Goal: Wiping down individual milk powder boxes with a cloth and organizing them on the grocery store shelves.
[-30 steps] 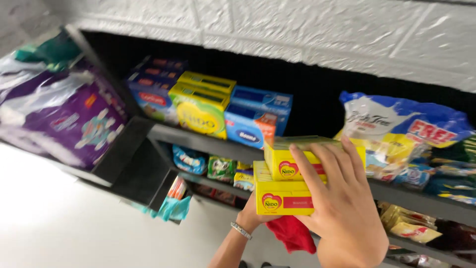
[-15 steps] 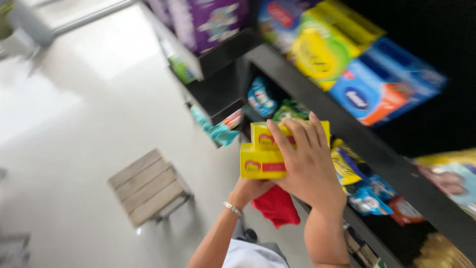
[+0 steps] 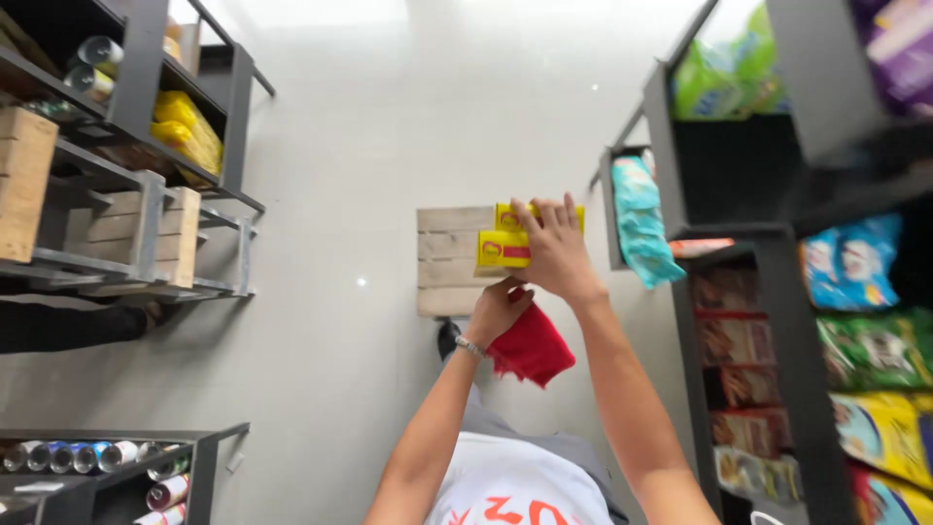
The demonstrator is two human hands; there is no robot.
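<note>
Two stacked yellow boxes (image 3: 502,249) with red labels are held out in front of me, above the grey floor. My right hand (image 3: 556,251) lies flat over them, fingers spread across the upper box. My left hand (image 3: 498,309), with a bracelet on its wrist, is just under the boxes' near edge and grips a red cloth (image 3: 532,347) that hangs down from it. Whether this hand also bears the boxes I cannot tell.
A small wooden slatted stool (image 3: 449,261) stands on the floor below the boxes. To the right, a dark shelf unit (image 3: 777,292) holds snack bags and a teal pack (image 3: 637,219). On the left are shelves with wooden crates (image 3: 126,228), yellow bags and cans (image 3: 87,455). A dark sleeve (image 3: 58,326) shows at the left.
The view has swung from the shelf front down to the floor. Both hands have kept the yellow boxes and the red cloth, now away from the shelf and over the stool.
</note>
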